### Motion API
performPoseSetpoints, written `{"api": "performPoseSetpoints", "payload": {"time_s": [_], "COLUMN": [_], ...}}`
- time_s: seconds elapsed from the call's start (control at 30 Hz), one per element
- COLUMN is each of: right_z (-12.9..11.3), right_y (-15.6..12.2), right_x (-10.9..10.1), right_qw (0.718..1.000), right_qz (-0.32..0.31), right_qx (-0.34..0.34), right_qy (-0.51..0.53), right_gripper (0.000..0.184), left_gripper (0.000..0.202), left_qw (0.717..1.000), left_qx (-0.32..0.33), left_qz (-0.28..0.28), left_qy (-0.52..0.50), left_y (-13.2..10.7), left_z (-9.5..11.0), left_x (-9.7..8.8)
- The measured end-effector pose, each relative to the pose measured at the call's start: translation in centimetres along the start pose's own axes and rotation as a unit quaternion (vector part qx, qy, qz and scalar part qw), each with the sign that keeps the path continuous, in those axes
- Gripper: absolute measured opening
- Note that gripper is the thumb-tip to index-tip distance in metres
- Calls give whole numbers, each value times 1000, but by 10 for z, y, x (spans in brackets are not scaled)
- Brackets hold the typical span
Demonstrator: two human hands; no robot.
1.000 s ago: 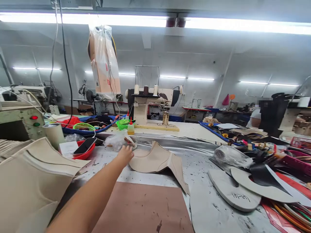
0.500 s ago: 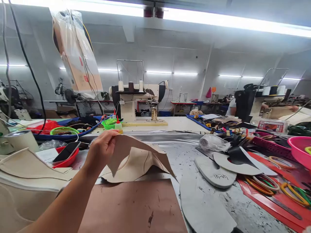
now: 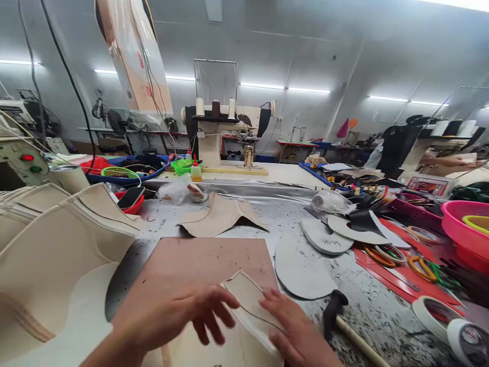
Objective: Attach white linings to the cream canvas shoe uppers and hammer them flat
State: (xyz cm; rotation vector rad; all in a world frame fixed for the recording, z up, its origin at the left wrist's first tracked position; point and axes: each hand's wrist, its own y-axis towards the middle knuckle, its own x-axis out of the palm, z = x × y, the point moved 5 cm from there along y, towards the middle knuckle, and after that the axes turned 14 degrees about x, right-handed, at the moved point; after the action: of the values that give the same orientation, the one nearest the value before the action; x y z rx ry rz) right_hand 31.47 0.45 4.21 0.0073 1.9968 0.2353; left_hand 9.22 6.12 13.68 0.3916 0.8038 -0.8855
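Observation:
A cream stitched panel (image 3: 246, 295), apparently leather, lies in front of me over the near part of a brown board (image 3: 202, 255). My right hand (image 3: 296, 329) rests against the panel's right side with its fingers stretched out. Above the panel's left side hovers my left hand (image 3: 191, 311), fingers spread and curved, holding nothing. Part of the panel is hidden beneath both hands. Beyond the board, a similar curved beige piece (image 3: 217, 216) stands slightly arched on the bench.
Stitched panels (image 3: 80, 224) are heaped at left. To the right are a hammer (image 3: 357, 336), grey templates (image 3: 301, 265), scissors (image 3: 422, 267), tape rolls (image 3: 431, 316) and a pink basin (image 3: 464, 229). A sewing machine (image 3: 210, 137) stands behind. Another person's hand (image 3: 454, 160) shows far right.
The beige piece my left hand was holding up is out of that hand. Both hands are now low over a cream panel on the board. The view has tilted down, showing the hammer.

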Motion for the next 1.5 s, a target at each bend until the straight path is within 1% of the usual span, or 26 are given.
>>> {"api": "performPoseSetpoints", "payload": {"time_s": [0.03, 0.07, 0.1, 0.13, 0.17, 0.2, 0.23, 0.27, 0.3, 0.33, 0.37, 0.43, 0.5, 0.53, 0.6, 0.67, 0.7, 0.73, 0.8, 0.9, 1.0, 1.1, 1.17, 1.23, 1.37, 1.5], "right_z": [-6, -11, -14, -14, -11, -2, 11, 30, 51, 73, 90, 114, 120, 119, 109, 92, 81, 70, 47, 22, 17, 20, 20, 17, 13, 9], "right_y": [-3, -9, -15, -23, -30, -37, -42, -46, -51, -56, -60, -62, -59, -56, -47, -33, -23, -11, 16, 52, 75, 85, 88, 90, 90, 89], "right_x": [8, 14, 18, 19, 18, 14, 7, -1, -9, -17, -19, -17, -13, -15, -26, -42, -49, -54, -58, -50, -36, -34, -37, -35, -22, -20], "right_qw": [999, 998, 996, 995, 995, 995, 994, 988, 973, 945, 922, 898, 897, 896, 888, 884, 888, 896, 925, 956, 961, 956, 957, 960, 951, 952], "right_qz": [-28, -46, -58, -69, -75, -76, -60, -25, 21, 76, 92, 90, 71, 68, 65, 53, 40, 22, -11, -39, -75, -91, -77, -83, -146, -121], "right_qx": [-20, -29, -29, -21, -2, 26, 70, 134, 204, 278, 320, 351, 353, 361, 392, 420, 419, 412, 354, 264, 229, 235, 234, 228, 230, 233], "right_qy": [-21, -45, -64, -71, -67, -58, -56, -66, -102, -155, -199, -250, -256, -250, -230, -199, -183, -167, -136, -122, -139, -152, -150, -139, -144, -160], "right_gripper": [45, 45, 43, 40, 37, 34, 33, 34, 36, 39, 43, 46, 44, 40, 30, 21, 18, 18, 19, 22, 19, 17, 21, 25, 18, 25], "left_gripper": [45, 48, 57, 66, 70, 68, 64, 60, 55, 51, 47, 41, 36, 34, 29, 23, 21, 20, 18, 14, 13, 15, 16, 17, 16, 14], "left_qw": [998, 992, 983, 975, 969, 968, 970, 974, 978, 982, 983, 983, 983, 983, 982, 982, 982, 982, 981, 975, 963, 949, 940, 932, 919, 920], "left_qx": [-24, -30, -21, -1, 26, 52, 72, 81, 77, 65, 49, 17, -2, -4, -8, -5, 0, 8, 34, 82, 125, 159, 177, 193, 215, 211], "left_qz": [-59, -120, -169, -198, -212, -208, -190, -162, -126, -88, -52, -2, 24, 35, 63, 86, 96, 102, 109, 114, 121, 131, 137, 145, 169, 190], "left_qy": [-1, 36, 66, 99, 120, 128, 131, 136, 145, 156, 168, 183, 184, 182, 176, 167, 162, 159, 158, 175, 208, 239, 257, 270, 283, 269], "left_y": [7, 11, 13, 12, 10, 9, 10, 13, 20, 29, 39, 62, 79, 85, 90, 90, 89, 89, 89, 89, 88, 86, 85, 85, 84, 84], "left_z": [-5, -8, -10, -11, -11, -12, -14, -18, -23, -29, -35, -44, -49, -49, -50, -51, -52, -52, -52, -49, -46, -44, -42, -41, -39, -40], "left_x": [19, 37, 52, 64, 73, 78, 82, 83, 83, 82, 82, 83, 85, 86, 85, 84, 84, 84, 86, 90, 93, 96, 98, 99, 99, 97]}}
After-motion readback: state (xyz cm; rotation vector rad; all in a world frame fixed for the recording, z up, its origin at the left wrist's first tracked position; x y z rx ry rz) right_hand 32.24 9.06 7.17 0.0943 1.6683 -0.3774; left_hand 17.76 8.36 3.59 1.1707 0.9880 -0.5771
